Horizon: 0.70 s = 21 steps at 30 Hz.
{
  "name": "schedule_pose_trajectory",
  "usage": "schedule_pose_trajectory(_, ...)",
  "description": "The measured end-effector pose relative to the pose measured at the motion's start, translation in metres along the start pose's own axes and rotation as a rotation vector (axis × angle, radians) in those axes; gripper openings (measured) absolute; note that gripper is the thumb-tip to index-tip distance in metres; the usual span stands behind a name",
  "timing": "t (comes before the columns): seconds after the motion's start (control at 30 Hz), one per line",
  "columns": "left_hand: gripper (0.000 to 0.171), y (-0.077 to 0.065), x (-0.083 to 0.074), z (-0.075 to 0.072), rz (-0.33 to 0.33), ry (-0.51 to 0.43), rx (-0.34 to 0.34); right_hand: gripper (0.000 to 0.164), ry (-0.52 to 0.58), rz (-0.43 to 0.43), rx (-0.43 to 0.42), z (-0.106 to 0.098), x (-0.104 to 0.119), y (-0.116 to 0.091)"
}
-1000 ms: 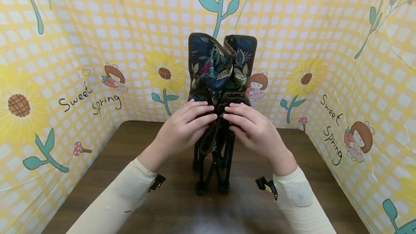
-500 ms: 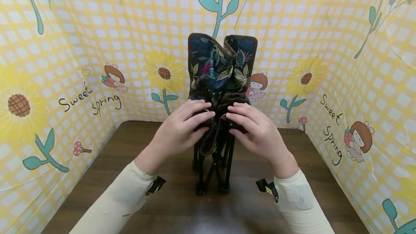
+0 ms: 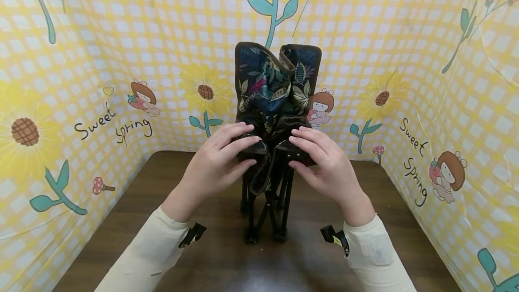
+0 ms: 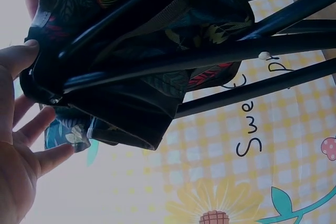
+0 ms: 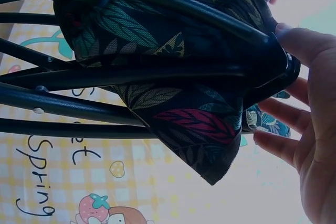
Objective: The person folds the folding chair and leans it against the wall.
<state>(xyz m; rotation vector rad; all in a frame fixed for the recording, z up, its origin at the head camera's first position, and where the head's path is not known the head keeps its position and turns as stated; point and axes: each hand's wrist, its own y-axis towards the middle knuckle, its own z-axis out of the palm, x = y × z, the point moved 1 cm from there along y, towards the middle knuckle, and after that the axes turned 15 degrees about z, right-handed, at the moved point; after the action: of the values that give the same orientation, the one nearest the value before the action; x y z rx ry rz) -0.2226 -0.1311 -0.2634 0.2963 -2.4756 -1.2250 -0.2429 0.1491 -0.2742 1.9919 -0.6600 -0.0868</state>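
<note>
A small folding chair (image 3: 267, 93) with dark leaf-print fabric and black crossed legs stands upright, partly folded, in the middle of the head view. My left hand (image 3: 216, 159) cups the left front corner of its seat, fingers over the top and thumb at the front. On the opposite front corner, my right hand (image 3: 324, 157) lies in the same way. The left wrist view has the thumb against the black corner piece (image 4: 44, 80), other fingers beyond it. From the right wrist, a matching corner piece (image 5: 286, 74) sits between thumb and fingers. Palms partly hide the seat's sides.
The chair's feet rest on a dark brown wooden table (image 3: 211, 256). A yellow checked cloth (image 3: 182, 35) printed with sunflowers hangs close around the back and both sides. Black wrist devices (image 3: 192, 234) poke out at both cream sleeves.
Both hands have slid outward, away from each other, uncovering more of the seat's front corners. The chair itself has hardly moved.
</note>
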Motion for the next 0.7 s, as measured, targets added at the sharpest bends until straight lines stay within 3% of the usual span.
schedule_pose_trajectory(0.17, 0.051, -0.002, -0.001, -0.002, -0.033, 0.007, -0.038, 0.046, -0.017, 0.02, -0.022, -0.003, -0.001, -0.002)
schedule_pose_trajectory(0.43, 0.063, -0.007, -0.004, -0.002, -0.174, 0.03, -0.022, 0.048, -0.037, 0.071, -0.041, -0.006, -0.006, -0.009)
schedule_pose_trajectory(0.7, 0.065, -0.015, -0.005, -0.003, -0.228, 0.015, -0.059, 0.05, -0.029, 0.136, -0.058, -0.011, -0.009, -0.016)
